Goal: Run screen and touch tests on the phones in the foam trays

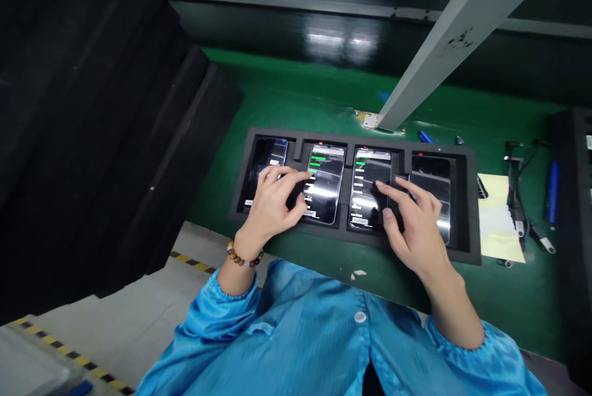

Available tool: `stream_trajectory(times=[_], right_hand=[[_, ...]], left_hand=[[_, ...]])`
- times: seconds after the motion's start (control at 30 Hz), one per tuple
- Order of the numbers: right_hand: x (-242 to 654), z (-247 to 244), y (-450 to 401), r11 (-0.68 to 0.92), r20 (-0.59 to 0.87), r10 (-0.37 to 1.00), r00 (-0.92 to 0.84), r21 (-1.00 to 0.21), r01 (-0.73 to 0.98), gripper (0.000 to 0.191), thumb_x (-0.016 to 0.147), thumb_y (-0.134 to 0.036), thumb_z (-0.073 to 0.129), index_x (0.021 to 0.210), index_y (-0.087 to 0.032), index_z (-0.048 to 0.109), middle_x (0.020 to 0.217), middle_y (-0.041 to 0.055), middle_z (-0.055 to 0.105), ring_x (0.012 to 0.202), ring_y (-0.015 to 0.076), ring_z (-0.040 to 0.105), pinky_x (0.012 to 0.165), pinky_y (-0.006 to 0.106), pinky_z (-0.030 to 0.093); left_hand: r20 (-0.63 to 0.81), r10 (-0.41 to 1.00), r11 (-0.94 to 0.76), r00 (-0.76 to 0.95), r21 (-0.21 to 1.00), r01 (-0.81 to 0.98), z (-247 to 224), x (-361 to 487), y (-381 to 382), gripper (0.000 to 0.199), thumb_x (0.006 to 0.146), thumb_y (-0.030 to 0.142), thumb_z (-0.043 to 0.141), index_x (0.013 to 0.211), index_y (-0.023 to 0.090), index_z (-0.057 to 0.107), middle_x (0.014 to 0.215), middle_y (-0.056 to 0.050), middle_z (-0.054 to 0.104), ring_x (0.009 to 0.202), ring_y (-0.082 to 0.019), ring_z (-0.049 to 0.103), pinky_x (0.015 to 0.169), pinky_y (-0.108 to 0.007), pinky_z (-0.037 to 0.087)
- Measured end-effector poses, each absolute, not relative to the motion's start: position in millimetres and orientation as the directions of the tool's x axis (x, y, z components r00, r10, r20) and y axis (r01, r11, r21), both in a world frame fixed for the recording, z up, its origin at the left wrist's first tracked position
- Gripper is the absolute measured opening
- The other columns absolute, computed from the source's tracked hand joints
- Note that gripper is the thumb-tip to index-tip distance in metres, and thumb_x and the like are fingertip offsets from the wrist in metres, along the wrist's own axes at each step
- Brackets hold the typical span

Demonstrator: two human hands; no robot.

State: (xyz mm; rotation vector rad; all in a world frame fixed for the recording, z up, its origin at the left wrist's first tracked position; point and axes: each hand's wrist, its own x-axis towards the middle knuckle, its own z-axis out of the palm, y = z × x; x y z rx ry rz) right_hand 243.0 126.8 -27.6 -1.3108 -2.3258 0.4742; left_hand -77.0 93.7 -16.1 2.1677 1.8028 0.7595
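Observation:
Several smartphones lie face up in a black foam tray [296, 229]. My left hand [277, 202] is open, its index finger at the left edge of the second phone [326, 192], whose lit screen shows lines of text, some green. Under that hand the leftmost phone [266, 155] is partly covered. My right hand [416, 223] is open as well, with its index fingertip at the screen of the third phone [363, 198], which shows a similar list. The rightmost phone [432, 168] is dark and partly hidden by my right hand. Neither hand grips anything.
Tall stacked black foam trays [152, 137] rise at the left. A grey metal post [430, 50] slants up behind the tray. Yellow paper [499, 217], black cables [515, 192] and a blue pen [552, 192] lie right on the green bench [296, 100].

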Motion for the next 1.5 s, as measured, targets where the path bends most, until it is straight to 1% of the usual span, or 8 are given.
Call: stream_trajectory(times=[0.2,0.37,0.6,0.9,1.1,1.23,1.33,1.5], right_hand=[[232,-25,113,0.335,0.175,0.942,-0.287,-0.411,0.847,0.043,0.111,-0.032,0.047,0.152,-0.022,0.057,0.143,0.0165,0.071,0.152,0.0395,0.051,0.125,0.066,0.028],[215,-21,103,0.248,0.093,0.966,-0.243,-0.605,0.756,0.048,0.112,-0.039,0.045,0.158,-0.027,0.051,0.151,0.0155,0.065,0.155,0.0369,0.047,0.128,0.071,0.029],[212,-11,101,-0.097,-0.131,0.981,-0.141,-0.969,0.228,0.059,0.108,-0.052,0.059,0.162,-0.038,0.042,0.17,0.0093,0.05,0.151,0.0299,0.056,0.125,0.057,0.05],[220,-13,127,-0.514,-0.483,0.851,-0.205,-0.847,-0.138,0.074,0.096,-0.067,0.071,0.16,-0.044,0.043,0.161,0.002,0.062,0.151,0.0268,0.059,0.125,0.056,0.052],[222,-5,100,-0.433,-0.42,0.886,-0.198,-0.901,-0.024,0.084,0.098,-0.071,0.069,0.167,-0.042,0.03,0.165,0.0081,0.056,0.155,0.0291,0.054,0.128,0.057,0.048],[230,10,76,-0.108,-0.158,0.973,-0.167,-0.955,0.277,0.073,0.103,-0.06,0.069,0.165,-0.039,0.039,0.178,0.0086,0.039,0.166,0.0305,0.038,0.136,0.06,0.035],[269,14,79,0.053,0.022,0.997,-0.069,-0.878,0.476,0.05,0.107,-0.053,0.063,0.153,-0.034,0.059,0.164,0.0088,0.058,0.153,0.0306,0.054,0.13,0.058,0.045],[383,-11,132,-0.149,0.221,0.92,0.325,-0.57,0.808,0.039,0.105,-0.051,0.052,0.117,-0.022,0.076,0.123,0.0159,0.078,0.113,0.0326,0.072,0.105,0.055,0.057]], left_hand=[[0.116,0.992,-0.01,-0.042,0.415,0.91,-9,-55,83,0.042,0.105,0.019,0.053,0.145,0.02,0.063,0.129,-0.008,0.081,0.131,-0.032,0.062,0.126,-0.056,0.032],[0.03,0.991,0.087,-0.13,0.599,0.796,-2,-37,79,0.046,0.102,0.016,0.052,0.147,0.021,0.061,0.138,-0.009,0.078,0.134,-0.031,0.062,0.125,-0.059,0.033],[-0.13,0.965,0.176,-0.23,0.966,0.19,0,-43,85,0.049,0.099,0.027,0.06,0.148,0.024,0.06,0.146,-0.012,0.071,0.137,-0.028,0.066,0.12,-0.05,0.049],[-0.536,0.839,0.481,-0.096,0.811,-0.332,-2,-39,119,0.078,0.087,0.043,0.087,0.156,0.026,0.055,0.132,-0.008,0.077,0.129,-0.028,0.07,0.112,-0.043,0.055],[-0.631,0.768,0.54,-0.105,0.728,-0.423,13,-38,114,0.073,0.083,0.04,0.09,0.149,0.023,0.062,0.145,-0.011,0.073,0.139,-0.032,0.067,0.116,-0.044,0.056],[-0.613,0.784,0.531,-0.103,0.746,-0.402,15,-42,112,0.069,0.082,0.037,0.091,0.144,0.02,0.067,0.141,-0.011,0.076,0.136,-0.03,0.069,0.115,-0.041,0.057],[-0.622,0.777,0.545,-0.101,0.745,-0.385,16,-44,113,0.069,0.082,0.036,0.091,0.145,0.02,0.068,0.14,-0.011,0.077,0.132,-0.031,0.071,0.109,-0.04,0.061],[-0.664,0.738,0.616,-0.118,0.735,-0.285,25,-48,98,0.072,0.084,0.045,0.088,0.151,0.028,0.067,0.143,-0.009,0.076,0.129,-0.032,0.073,0.097,-0.04,0.068]])
